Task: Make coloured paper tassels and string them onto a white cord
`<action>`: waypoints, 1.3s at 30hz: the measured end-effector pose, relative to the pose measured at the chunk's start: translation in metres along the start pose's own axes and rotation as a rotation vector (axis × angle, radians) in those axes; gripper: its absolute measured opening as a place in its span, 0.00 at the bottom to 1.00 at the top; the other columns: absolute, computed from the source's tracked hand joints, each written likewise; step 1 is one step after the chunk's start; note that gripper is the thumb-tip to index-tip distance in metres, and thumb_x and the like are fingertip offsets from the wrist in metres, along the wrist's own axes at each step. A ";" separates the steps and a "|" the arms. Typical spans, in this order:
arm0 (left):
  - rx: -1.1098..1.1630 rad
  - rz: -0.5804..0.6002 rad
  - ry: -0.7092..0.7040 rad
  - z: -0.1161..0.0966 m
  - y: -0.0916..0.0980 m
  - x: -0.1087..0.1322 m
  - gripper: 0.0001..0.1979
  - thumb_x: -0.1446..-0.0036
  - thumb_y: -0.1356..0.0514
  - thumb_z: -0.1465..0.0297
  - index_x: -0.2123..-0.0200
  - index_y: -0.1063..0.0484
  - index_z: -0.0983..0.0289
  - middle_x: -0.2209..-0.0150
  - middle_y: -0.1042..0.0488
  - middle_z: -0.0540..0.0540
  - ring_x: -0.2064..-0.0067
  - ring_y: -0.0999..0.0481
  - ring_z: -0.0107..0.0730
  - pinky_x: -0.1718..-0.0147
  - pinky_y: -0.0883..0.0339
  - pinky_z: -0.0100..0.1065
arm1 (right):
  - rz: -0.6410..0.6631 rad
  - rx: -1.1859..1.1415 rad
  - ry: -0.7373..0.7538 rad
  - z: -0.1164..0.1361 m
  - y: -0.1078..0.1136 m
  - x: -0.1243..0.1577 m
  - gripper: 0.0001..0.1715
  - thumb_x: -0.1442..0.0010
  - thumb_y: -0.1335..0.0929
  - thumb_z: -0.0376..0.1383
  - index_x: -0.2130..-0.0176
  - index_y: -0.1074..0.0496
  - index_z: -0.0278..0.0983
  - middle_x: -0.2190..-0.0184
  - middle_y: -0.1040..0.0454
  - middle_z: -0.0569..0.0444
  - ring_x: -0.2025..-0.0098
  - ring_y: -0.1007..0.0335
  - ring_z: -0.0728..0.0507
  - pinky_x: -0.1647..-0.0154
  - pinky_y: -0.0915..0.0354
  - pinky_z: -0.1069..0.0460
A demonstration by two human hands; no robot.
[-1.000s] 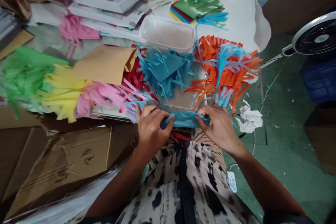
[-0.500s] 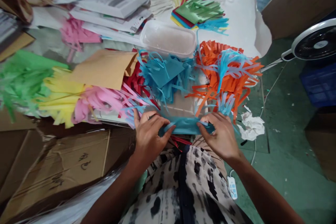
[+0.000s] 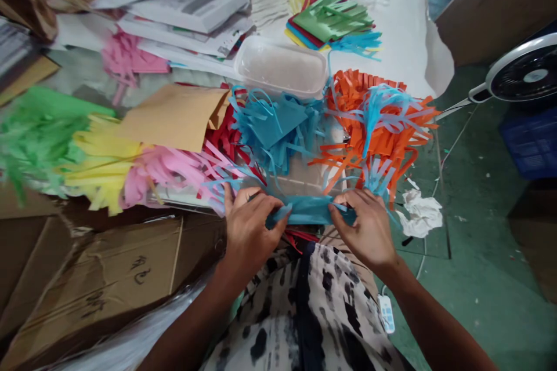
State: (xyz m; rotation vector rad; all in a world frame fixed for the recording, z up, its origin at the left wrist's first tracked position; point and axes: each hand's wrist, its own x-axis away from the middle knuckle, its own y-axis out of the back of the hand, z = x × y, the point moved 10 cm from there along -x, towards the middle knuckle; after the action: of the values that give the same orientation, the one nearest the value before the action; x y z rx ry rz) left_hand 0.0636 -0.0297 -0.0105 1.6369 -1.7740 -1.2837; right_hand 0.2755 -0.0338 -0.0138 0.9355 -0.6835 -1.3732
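A folded strip of blue paper stretches level between the person's two hands, at the near edge of the table and just in front of the waist. The left hand pinches one end between thumb and fingers; the right hand pinches the other end in the same way, so both grips are closed on the paper.

Just beyond the strip lies a heap of blue fringe, with a pile of orange fringe beside it on the right, light blue strands lying on top. A clear plastic tub sits behind the blue heap. To the left, a brown envelope rests over red fringe, and pink fringe, yellow fringe and green fringe follow in a row out to the side.

Farther back is a stack of mixed fringed sheets, green uppermost. Crumpled white paper lies to the right of the right hand, and a fan stands farther right. A cardboard box is below the table on the left.
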 end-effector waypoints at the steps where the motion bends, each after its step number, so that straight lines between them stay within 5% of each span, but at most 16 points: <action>1: -0.010 -0.004 0.000 0.000 0.001 0.000 0.05 0.36 0.32 0.65 0.62 0.24 0.58 0.67 0.20 0.52 0.53 0.25 0.46 0.27 0.63 0.68 | 0.001 0.013 0.003 0.000 0.000 0.000 0.09 0.30 0.32 0.39 0.64 0.29 0.41 0.64 0.20 0.52 0.57 0.28 0.38 0.55 0.44 0.44; 4: -0.088 -0.054 -0.071 -0.006 0.008 -0.001 0.15 0.36 0.32 0.69 0.46 0.23 0.56 0.54 0.18 0.57 0.46 0.24 0.49 0.27 0.67 0.71 | 0.012 0.044 0.014 0.002 -0.001 0.000 0.10 0.29 0.33 0.41 0.63 0.28 0.41 0.64 0.20 0.51 0.57 0.28 0.37 0.55 0.44 0.44; 6: -0.117 -0.035 -0.252 -0.024 0.009 -0.001 0.21 0.34 0.34 0.74 0.41 0.25 0.51 0.48 0.19 0.54 0.40 0.25 0.49 0.26 0.73 0.72 | 0.013 0.064 0.017 0.005 -0.003 0.000 0.10 0.29 0.33 0.42 0.63 0.29 0.41 0.64 0.21 0.50 0.57 0.28 0.37 0.56 0.44 0.44; 9: -0.058 0.120 -0.514 -0.049 -0.001 0.004 0.20 0.33 0.38 0.80 0.45 0.22 0.50 0.51 0.17 0.48 0.39 0.23 0.43 0.24 0.71 0.69 | 0.007 0.110 0.027 0.006 -0.003 0.000 0.11 0.29 0.34 0.42 0.63 0.29 0.40 0.64 0.20 0.50 0.57 0.28 0.36 0.56 0.44 0.44; 11: -0.033 0.186 -0.563 -0.055 -0.003 0.005 0.16 0.33 0.39 0.79 0.48 0.21 0.54 0.53 0.16 0.49 0.41 0.21 0.42 0.24 0.65 0.69 | 0.011 0.139 0.039 0.004 0.000 -0.001 0.10 0.29 0.33 0.41 0.63 0.28 0.40 0.64 0.20 0.50 0.58 0.27 0.36 0.56 0.45 0.44; 15: -0.043 0.205 -0.592 -0.057 -0.003 0.010 0.13 0.32 0.39 0.74 0.47 0.21 0.58 0.50 0.16 0.53 0.40 0.21 0.45 0.25 0.66 0.71 | -0.100 0.222 -0.004 -0.012 0.036 0.000 0.08 0.31 0.33 0.39 0.63 0.26 0.41 0.65 0.20 0.50 0.58 0.28 0.36 0.55 0.44 0.43; 19: -0.031 0.208 -0.617 -0.053 -0.005 0.019 0.14 0.30 0.41 0.71 0.45 0.22 0.57 0.47 0.17 0.55 0.40 0.20 0.44 0.25 0.64 0.72 | -0.317 0.376 -0.030 -0.002 0.076 0.018 0.16 0.31 0.35 0.37 0.46 0.25 0.41 0.46 0.21 0.42 0.43 0.31 0.27 0.47 0.44 0.36; 21: -0.026 0.188 -0.622 -0.053 -0.005 0.022 0.14 0.30 0.41 0.72 0.45 0.22 0.57 0.46 0.17 0.56 0.40 0.20 0.44 0.25 0.63 0.72 | -0.303 0.329 0.110 0.024 0.065 0.028 0.24 0.31 0.35 0.35 0.38 0.29 0.44 0.40 0.24 0.44 0.39 0.32 0.28 0.41 0.45 0.34; 24: -0.047 0.169 -0.645 -0.055 -0.006 0.027 0.14 0.29 0.41 0.73 0.44 0.23 0.60 0.44 0.18 0.58 0.38 0.21 0.45 0.25 0.65 0.71 | -0.091 0.230 0.368 0.062 0.016 0.040 0.29 0.28 0.35 0.34 0.31 0.35 0.45 0.37 0.24 0.48 0.36 0.29 0.33 0.35 0.44 0.36; 29: -0.078 0.093 -0.684 -0.047 0.000 0.033 0.14 0.30 0.39 0.73 0.44 0.24 0.61 0.45 0.18 0.56 0.40 0.20 0.42 0.24 0.71 0.68 | 0.059 0.279 0.380 0.051 -0.031 0.049 0.38 0.24 0.36 0.43 0.23 0.49 0.37 0.28 0.36 0.42 0.26 0.41 0.34 0.22 0.59 0.32; 34: -0.088 -0.014 -0.598 -0.003 0.046 0.028 0.11 0.37 0.33 0.74 0.52 0.21 0.57 0.55 0.14 0.49 0.47 0.16 0.43 0.25 0.73 0.70 | 0.045 0.328 0.365 0.036 -0.030 0.059 0.45 0.25 0.35 0.45 0.21 0.56 0.38 0.25 0.44 0.41 0.23 0.46 0.35 0.20 0.64 0.31; 37: -0.185 -0.197 -0.418 0.015 0.089 0.021 0.06 0.40 0.30 0.74 0.63 0.21 0.57 0.61 0.14 0.49 0.50 0.16 0.47 0.26 0.62 0.73 | 0.056 0.349 0.353 0.038 -0.034 0.061 0.43 0.27 0.32 0.45 0.22 0.50 0.44 0.23 0.50 0.40 0.22 0.50 0.33 0.22 0.61 0.28; 39: -0.227 -0.329 -0.337 0.006 0.102 0.023 0.06 0.41 0.30 0.75 0.63 0.21 0.58 0.62 0.15 0.51 0.51 0.17 0.48 0.28 0.51 0.71 | 0.056 0.358 0.341 0.040 -0.037 0.061 0.41 0.28 0.31 0.45 0.23 0.46 0.48 0.22 0.54 0.40 0.22 0.52 0.31 0.23 0.59 0.26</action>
State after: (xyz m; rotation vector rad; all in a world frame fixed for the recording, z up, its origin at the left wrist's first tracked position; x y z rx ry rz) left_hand -0.0037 -0.0609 0.0642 1.7055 -1.4970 -1.9318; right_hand 0.2294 -0.0982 -0.0335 1.3869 -0.6971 -1.0226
